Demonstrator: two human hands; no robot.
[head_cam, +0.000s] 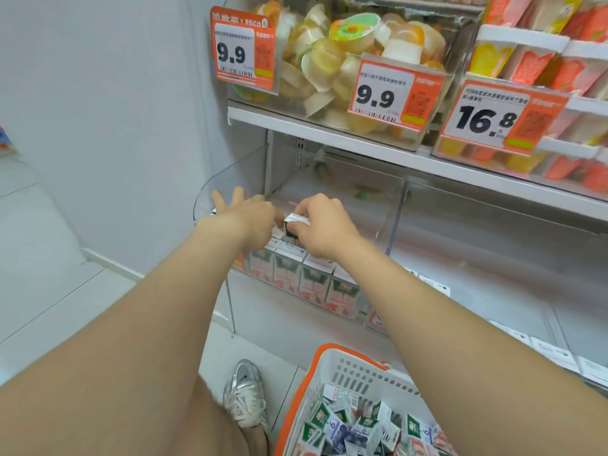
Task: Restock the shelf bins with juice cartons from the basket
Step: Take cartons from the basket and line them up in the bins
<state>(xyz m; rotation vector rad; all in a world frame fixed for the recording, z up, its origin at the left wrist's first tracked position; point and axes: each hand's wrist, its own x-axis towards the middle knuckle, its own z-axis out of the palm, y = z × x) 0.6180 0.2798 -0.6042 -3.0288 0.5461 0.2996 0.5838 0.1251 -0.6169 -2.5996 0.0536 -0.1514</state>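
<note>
The right grip (324, 225) pinches a small green-and-white cardboard juice carton (296, 226), fingers curled over its top end and thumb against the side. It holds the carton just above the standing cartons (306, 278), which are packed upright in rows directly below it inside the clear plastic shelf bin (394, 212). The left grip (253, 212) lies just left of the held carton, palm down with fingers spread wide and pointing into the shelf. Whether it presses on the rows beneath cannot be told.

Well below the right grip, on the floor, sits the white plastic basket (329, 347) with an orange rim. It holds a jumble of loose cartons (355, 429), so a good deal of restocking seems left to do.

A carton of this kind is probably light and fairly stiff along its folded edges, though the broad faces would dent under a hard squeeze. The coated card is likely smooth, so a loose pinch could let it slip. The best hold looks to be across the two narrow sides near the top, as now, leaving the base free to drop into a gap. It should go down upright beside its neighbours, without knocking the row over.
</note>
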